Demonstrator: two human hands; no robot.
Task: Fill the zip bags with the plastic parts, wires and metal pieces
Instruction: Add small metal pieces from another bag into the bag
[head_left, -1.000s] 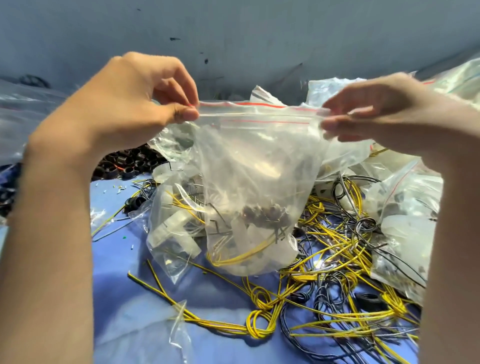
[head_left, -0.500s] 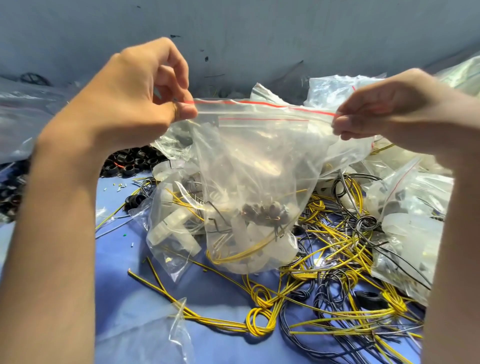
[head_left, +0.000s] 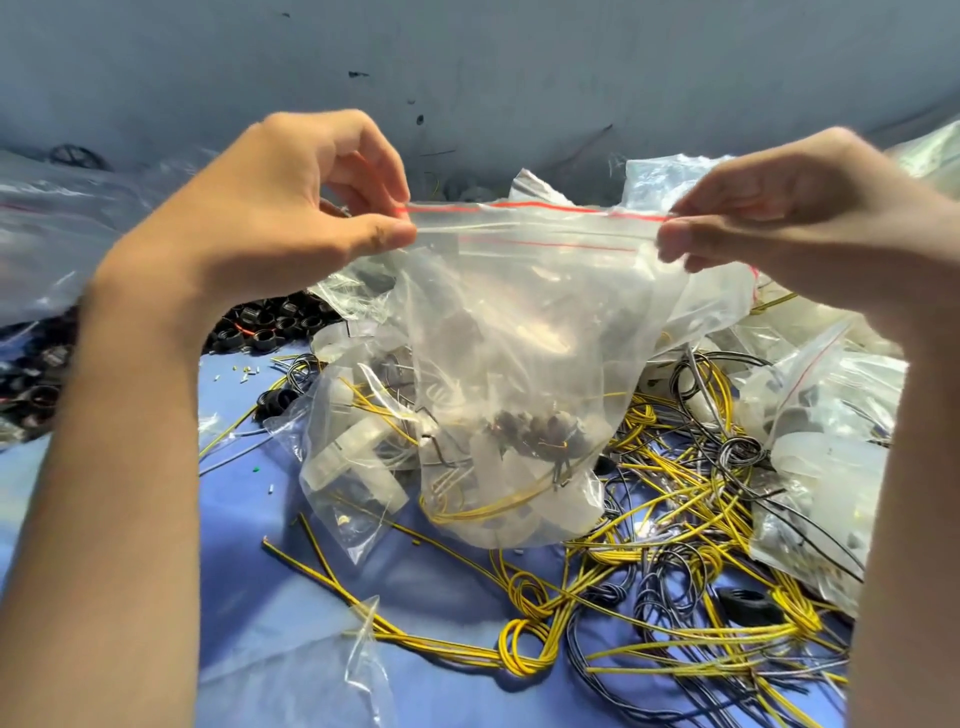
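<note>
- While I watch through the head camera, the left hand pinches the left end of the top edge of the zip bag between thumb and fingers. The right hand pinches the right end, so the mouth is pulled taut between them.
- The bag hangs in the air above the blue cloth. Its bottom sits low over the loose wires, and I cannot tell whether it rests on them.
- By my reading this bag is loaded: a yellow coil, white plastic parts and a dark clump lie at its bottom. I judge that sealing it is the step in hand.
- One filled bag lies just behind it to the left, and more bags are heaped at the right.
- Plenty is left: the big yellow and black tangle, a pile of black rings at the left, and an empty bag near the bottom edge.
- I cannot tell whether the red strip is pressed shut. A second red line shows below it, so the lips may be apart.
- The film blurs the dark clump, so I cannot say if it is metal or plastic.
- Both forearms hide the lower corners, and the frame cuts off the right-hand heap.
</note>
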